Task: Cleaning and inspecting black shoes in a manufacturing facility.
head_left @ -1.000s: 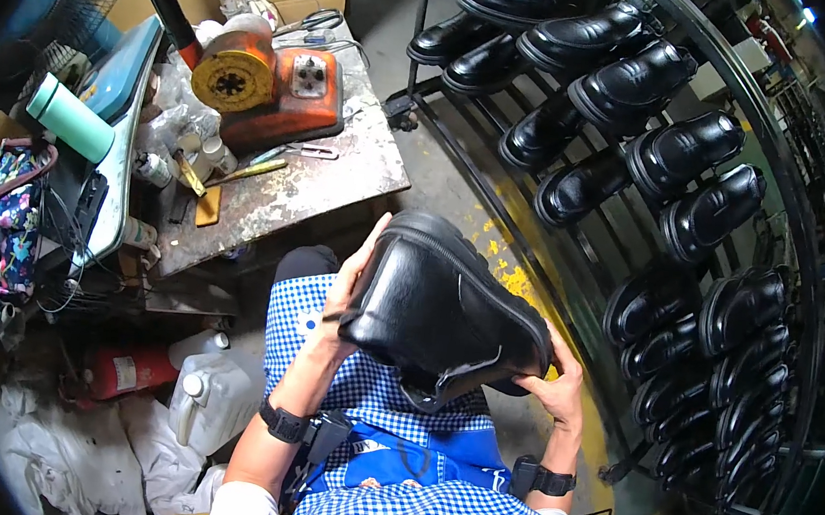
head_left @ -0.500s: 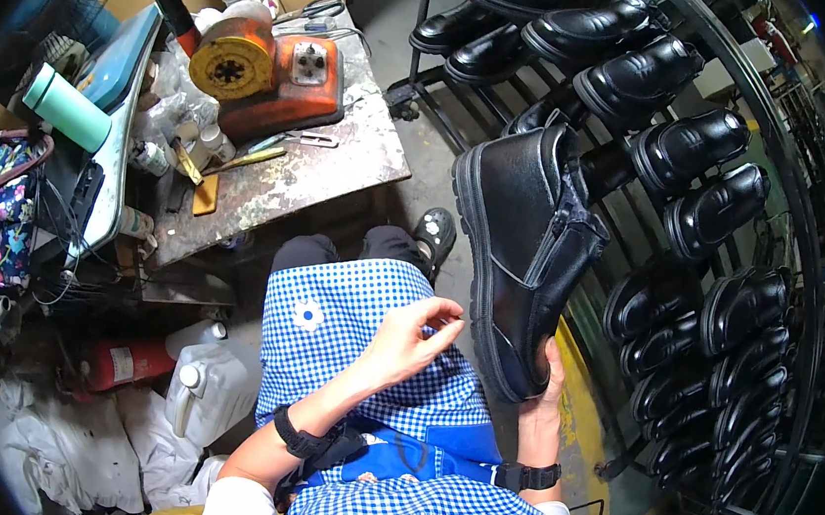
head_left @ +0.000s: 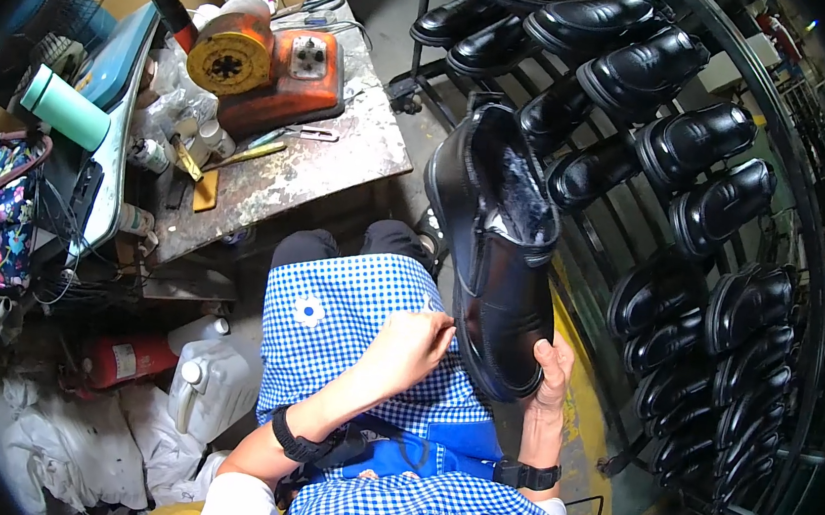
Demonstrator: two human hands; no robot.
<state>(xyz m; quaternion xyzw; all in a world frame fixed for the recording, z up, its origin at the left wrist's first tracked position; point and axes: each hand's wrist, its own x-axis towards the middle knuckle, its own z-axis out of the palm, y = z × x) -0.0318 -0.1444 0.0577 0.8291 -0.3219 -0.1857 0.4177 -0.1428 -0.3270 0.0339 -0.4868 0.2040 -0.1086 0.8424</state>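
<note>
I am sitting and looking down at my lap. My right hand (head_left: 547, 382) holds a black boot (head_left: 504, 256) from underneath, down at its toe end. My fingers are wrapped tight on the rounded toe and sole, and my thumb is on the side. The boot stands up over my right knee, with its heel end pointing away from me and its open top showing fuzzy lining inside. My left hand (head_left: 411, 349) rests on my blue checked apron (head_left: 359, 302), just beside the boot. Its fingers are curled together and the tips touch the boot's side, but it is not gripping anything. I think the boot is a bit heavy for one hand, because it is tall and thick. The leather looks shiny and smooth, so it may slip. The sole looks stiff, so that is a good place to hold. The top part looks softer and could bend. To my right is a metal rack (head_left: 806, 196) full of black shoes (head_left: 692, 140). To my left is a messy workbench (head_left: 342, 161) with an orange machine (head_left: 272, 70) and a green bottle (head_left: 64, 107) on it.
</note>
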